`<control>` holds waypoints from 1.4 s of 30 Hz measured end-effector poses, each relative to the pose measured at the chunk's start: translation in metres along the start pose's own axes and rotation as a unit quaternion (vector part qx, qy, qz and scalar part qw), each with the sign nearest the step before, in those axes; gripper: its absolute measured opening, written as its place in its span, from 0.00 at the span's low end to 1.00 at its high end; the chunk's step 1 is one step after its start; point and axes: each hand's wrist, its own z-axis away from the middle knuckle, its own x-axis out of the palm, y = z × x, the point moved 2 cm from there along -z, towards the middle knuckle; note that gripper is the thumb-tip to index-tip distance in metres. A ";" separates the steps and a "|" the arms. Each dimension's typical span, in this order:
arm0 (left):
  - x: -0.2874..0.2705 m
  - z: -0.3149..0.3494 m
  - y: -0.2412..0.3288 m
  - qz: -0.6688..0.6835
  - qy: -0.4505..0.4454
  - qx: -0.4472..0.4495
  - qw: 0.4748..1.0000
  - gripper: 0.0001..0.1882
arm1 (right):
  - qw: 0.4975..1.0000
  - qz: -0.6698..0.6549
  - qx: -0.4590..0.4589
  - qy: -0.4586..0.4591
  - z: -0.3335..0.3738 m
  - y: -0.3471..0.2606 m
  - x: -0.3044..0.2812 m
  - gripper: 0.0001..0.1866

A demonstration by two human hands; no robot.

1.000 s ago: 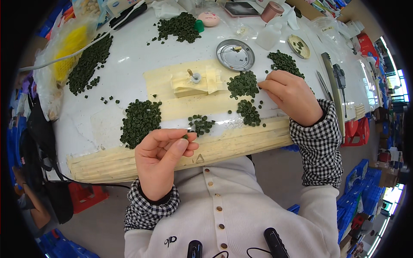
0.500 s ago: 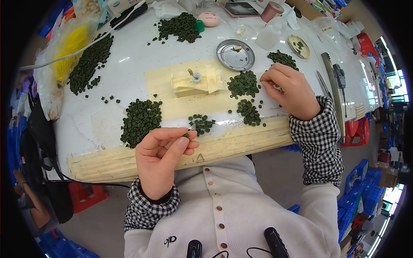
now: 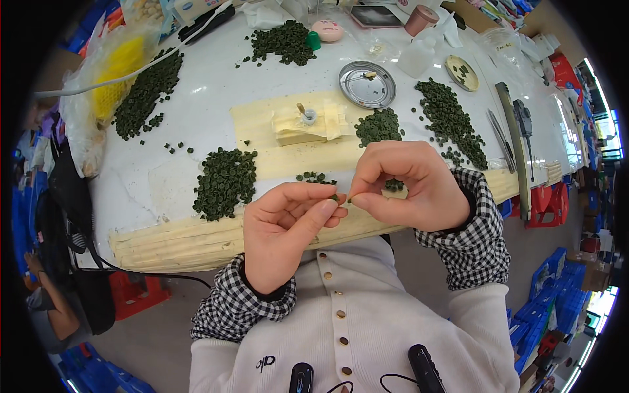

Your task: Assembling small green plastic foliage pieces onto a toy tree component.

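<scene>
Near the table's front edge, my left hand is closed in a pinch on a small dark green rubber piece. Facing it, my right hand pinches something tiny and dark between thumb and forefinger, too small to name. The two sets of fingertips almost meet. Partly hidden behind them lies a small group of green pieces. A pile of round green pieces is left of my left hand, and another pile sits just beyond my right hand. More pieces show through the ring of my right fingers.
A taped block bearing a small cup stands mid-table. Beyond are a round metal lid, a white bottle and a cream dish. Tweezers lie at right; a long green pile is nearer.
My right hand has come left and nearer from the right-hand piles to my left hand's fingertips. My left hand still pinches its green piece. The whole view has shifted slightly.
</scene>
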 end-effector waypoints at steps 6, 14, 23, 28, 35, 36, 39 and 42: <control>-0.002 0.001 -0.003 0.001 -0.007 0.007 1.000 0.10 | 0.999 -0.002 -0.038 0.015 -0.005 0.005 0.007 0.03; -0.002 0.002 -0.003 -0.010 0.005 0.002 1.000 0.10 | 1.000 -0.010 -0.021 0.017 -0.005 0.007 0.009 0.03; -0.001 0.003 -0.003 -0.019 0.003 -0.004 1.000 0.10 | 1.000 -0.023 0.021 0.002 -0.002 0.007 0.009 0.03; 0.001 0.006 -0.002 -0.072 0.025 0.040 0.996 0.11 | 0.999 -0.018 0.020 0.017 -0.002 0.007 0.011 0.03; 0.001 0.005 -0.002 -0.077 -0.001 0.055 0.996 0.11 | 1.000 -0.015 0.018 0.018 -0.001 0.006 0.012 0.03; 0.000 0.005 -0.002 -0.070 -0.003 0.050 0.996 0.11 | 1.000 -0.020 0.022 0.011 -0.001 0.007 0.011 0.03; -0.002 0.005 -0.003 -0.041 -0.012 0.035 0.998 0.11 | 0.996 -0.065 0.057 -0.009 -0.001 0.010 0.011 0.03; -0.002 0.005 -0.001 -0.016 -0.017 0.013 1.000 0.11 | 0.987 -0.130 0.087 -0.025 0.000 0.013 0.011 0.04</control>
